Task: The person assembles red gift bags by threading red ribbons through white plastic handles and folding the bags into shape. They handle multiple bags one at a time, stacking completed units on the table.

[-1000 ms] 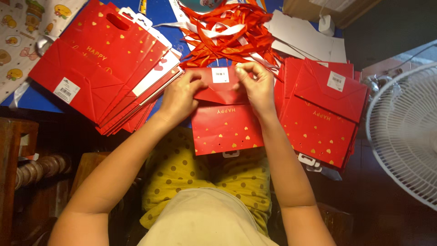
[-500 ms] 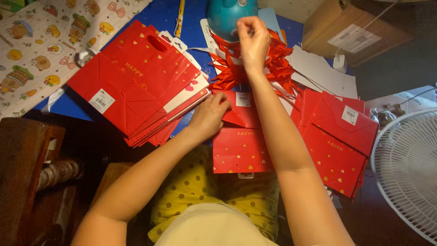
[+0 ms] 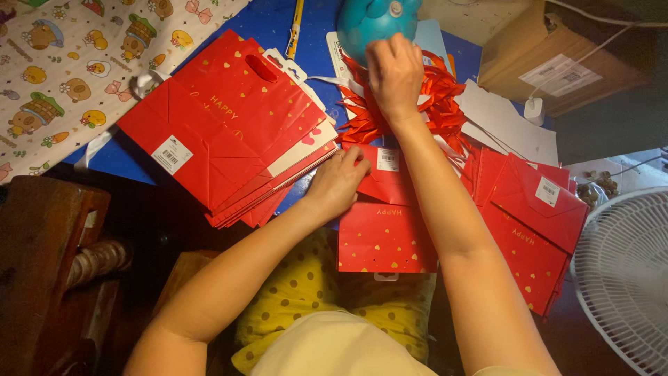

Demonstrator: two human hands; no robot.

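Right hand (image 3: 394, 73) reaches up into the pile of red ribbons (image 3: 431, 104), fingers curled down into the strands; fingertips are buried, so cannot tell whether the grip has closed on a strand or just rests on the heap. Left hand (image 3: 339, 182) lies flat, fingers spread and pressed on the upper left edge of the folded red paper bag (image 3: 387, 230), which sits at the near edge of the bench (image 3: 139, 163) just above the lap.

Ribbons look light, limp and tangled, probably slick; a single strand likely drags others, so pinch one near its end. The bag is thin stiff paper, light, creases easily; best held by the folded top edge or flat under the palm, as it is now.

Left of the bag: a fanned stack of red bags (image 3: 229, 132). Right: a second stack of red bags (image 3: 532, 223), overhanging the bench edge. Teal round object (image 3: 379, 21) just behind the right hand, top cut off by the frame. White fan (image 3: 626, 271) at right, partly cropped. Cardboard box (image 3: 563, 63) at far right. What lies under the ribbon pile is hidden. Lower left is dark, hard to read.
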